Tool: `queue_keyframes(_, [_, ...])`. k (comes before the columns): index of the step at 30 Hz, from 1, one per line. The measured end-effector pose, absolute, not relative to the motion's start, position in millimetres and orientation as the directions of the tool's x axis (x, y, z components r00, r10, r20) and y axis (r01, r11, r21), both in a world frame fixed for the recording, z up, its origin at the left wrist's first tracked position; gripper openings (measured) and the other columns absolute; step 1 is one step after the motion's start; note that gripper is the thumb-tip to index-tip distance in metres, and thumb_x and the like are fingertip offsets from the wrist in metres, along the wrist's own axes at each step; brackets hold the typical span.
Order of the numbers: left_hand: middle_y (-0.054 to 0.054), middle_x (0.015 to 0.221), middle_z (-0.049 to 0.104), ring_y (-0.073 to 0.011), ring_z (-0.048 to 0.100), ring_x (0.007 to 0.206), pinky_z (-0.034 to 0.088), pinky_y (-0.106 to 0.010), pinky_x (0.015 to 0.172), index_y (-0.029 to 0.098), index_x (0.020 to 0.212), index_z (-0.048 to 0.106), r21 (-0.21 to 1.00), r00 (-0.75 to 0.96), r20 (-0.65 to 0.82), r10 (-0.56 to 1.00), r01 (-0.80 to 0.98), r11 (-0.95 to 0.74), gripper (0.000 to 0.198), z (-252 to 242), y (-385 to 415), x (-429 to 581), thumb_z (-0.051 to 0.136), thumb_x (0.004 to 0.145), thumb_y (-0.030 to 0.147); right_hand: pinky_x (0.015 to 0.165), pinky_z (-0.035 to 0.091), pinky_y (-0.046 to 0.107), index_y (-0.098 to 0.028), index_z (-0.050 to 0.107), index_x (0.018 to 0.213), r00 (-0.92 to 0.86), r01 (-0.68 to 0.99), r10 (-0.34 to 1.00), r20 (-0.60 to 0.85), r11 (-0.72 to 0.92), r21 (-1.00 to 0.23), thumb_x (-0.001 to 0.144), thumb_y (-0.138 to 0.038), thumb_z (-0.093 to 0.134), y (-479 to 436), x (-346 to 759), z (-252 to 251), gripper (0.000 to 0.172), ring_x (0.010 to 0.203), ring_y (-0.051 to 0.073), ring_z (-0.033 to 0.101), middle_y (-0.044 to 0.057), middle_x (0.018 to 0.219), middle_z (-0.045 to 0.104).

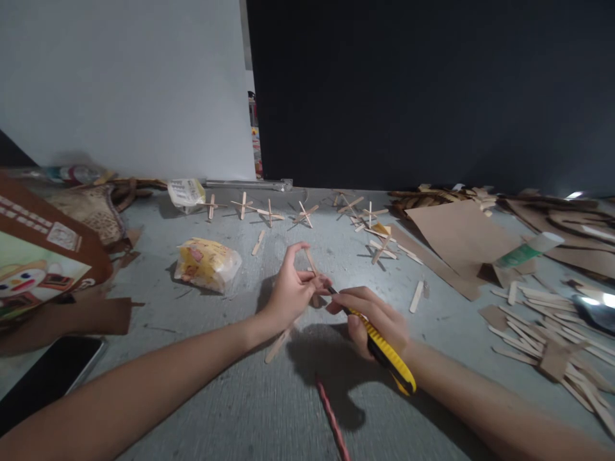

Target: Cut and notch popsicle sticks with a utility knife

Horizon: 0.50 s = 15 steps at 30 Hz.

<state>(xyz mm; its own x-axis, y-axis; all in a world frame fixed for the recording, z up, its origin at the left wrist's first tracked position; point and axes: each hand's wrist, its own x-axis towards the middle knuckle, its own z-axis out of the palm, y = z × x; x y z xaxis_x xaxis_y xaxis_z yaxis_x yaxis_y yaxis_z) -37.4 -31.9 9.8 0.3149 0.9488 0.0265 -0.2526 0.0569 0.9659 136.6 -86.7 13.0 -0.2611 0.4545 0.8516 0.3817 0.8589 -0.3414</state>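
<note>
My right hand (372, 314) is wrapped round a yellow and black utility knife (391, 358), its blade end pointing up and left. In front of it, my left hand (291, 288) pinches a popsicle stick (311, 261), holding it tilted. The knife's tip is close to the left fingertips; whether it touches the stick I cannot tell. Another popsicle stick (277, 347) lies under my left wrist, and a pinkish-red twisted rod (331, 416) lies nearer to me. Beyond the hands stand several small crosses of joined sticks, among them one cross (304, 214) straight ahead.
On the left are a crumpled yellow plastic packet (206, 264), a phone (52, 378) and a brown printed bag (43, 256). Cardboard (451, 237), a glue stick (528, 250) and a pile of loose sticks (552, 326) lie on the right. Upright panels stand behind.
</note>
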Motion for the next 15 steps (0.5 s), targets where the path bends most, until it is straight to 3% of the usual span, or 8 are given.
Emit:
queue_keyframes(5, [0.006, 0.068, 0.071, -0.0152, 0.072, 0.061, 0.055, -0.024, 0.064, 0.025, 0.142, 0.036, 0.96, 0.376, 0.084, 0.923, -0.28, 0.027, 0.078, 11, -36, -34, 0.085, 0.082, 0.038, 0.07, 0.064, 0.031, -0.025, 0.068, 0.123, -0.182, 0.443, 0.581, 0.794, 0.769, -0.461, 0.102, -0.017, 0.054, -82, 137, 11, 0.026, 0.076, 0.019, 0.078, 0.006, 0.094, 0.079])
queue_keyframes(15, [0.007, 0.067, 0.069, -0.0139, 0.07, 0.06, 0.054, -0.023, 0.065, 0.026, 0.143, 0.042, 0.985, 0.336, 0.118, 0.935, -0.157, -0.068, 0.062, 8, -38, -34, 0.072, 0.088, 0.026, 0.061, 0.061, 0.026, -0.028, 0.067, 0.115, -0.093, 0.5, 0.633, 0.768, 0.697, -0.514, 0.101, -0.017, 0.058, -80, 132, 0, 0.019, 0.066, 0.015, 0.076, 0.003, 0.088, 0.08])
